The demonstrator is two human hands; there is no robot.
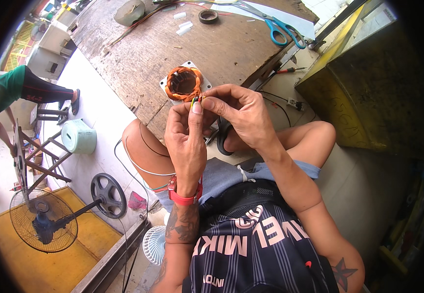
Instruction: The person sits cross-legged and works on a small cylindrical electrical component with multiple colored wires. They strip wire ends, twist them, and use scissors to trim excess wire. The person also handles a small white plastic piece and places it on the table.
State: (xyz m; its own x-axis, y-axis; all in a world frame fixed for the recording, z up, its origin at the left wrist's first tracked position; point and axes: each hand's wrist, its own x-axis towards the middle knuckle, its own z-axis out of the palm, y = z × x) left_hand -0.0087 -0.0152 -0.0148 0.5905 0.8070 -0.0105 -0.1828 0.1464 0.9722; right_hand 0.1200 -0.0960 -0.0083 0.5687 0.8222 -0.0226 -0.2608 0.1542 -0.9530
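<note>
Head view, two hands (pixel 186 134) (pixel 243 115) pinching wires (pixel 195 101), one stator (pixel 171 88)

Between the left grip (pixel 185 127) and the right grip (pixel 243 115), the thin wire ends (pixel 195 101) are partly covered by the fingertips and too small to count. The right grip's lower fingers are largely hidden behind its thumb. Just beyond both grips, fingers and wires screen the near edge of the motor stator (pixel 172 88). Farther beyond, the upper edge cuts off the desk (pixel 138 53). Far left of the grips, the dark rim crops a co-worker (pixel 7 90); lower left, the blades of the pedestal fan (pixel 43 220) are indistinct.
</note>
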